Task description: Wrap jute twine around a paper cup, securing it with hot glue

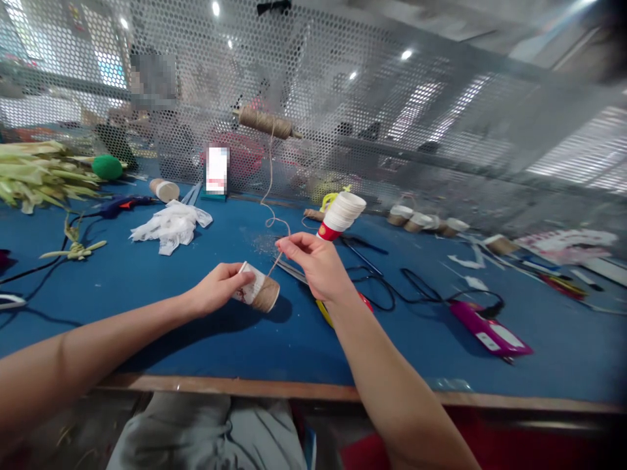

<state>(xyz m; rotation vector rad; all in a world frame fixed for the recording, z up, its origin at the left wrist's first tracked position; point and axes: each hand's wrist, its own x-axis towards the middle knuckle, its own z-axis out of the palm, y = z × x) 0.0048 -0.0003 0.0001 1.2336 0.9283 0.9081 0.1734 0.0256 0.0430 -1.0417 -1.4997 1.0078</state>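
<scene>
My left hand is closed around the white upper part of a paper cup, which lies tilted above the table. Brown twine is wound round the cup's lower part. From there a strand rises to my right hand, whose thumb and forefinger pinch it. Beyond that hand the twine loops back and up to a spool of twine mounted on the perforated screen. Scissors with yellow handles lie under my right hand, partly hidden by it.
Stacked paper cups lean behind my right hand. A purple device with a black cable lies to the right. At left are white cloth, a glue gun and pale husks. Several twine-wrapped cups stand along the screen.
</scene>
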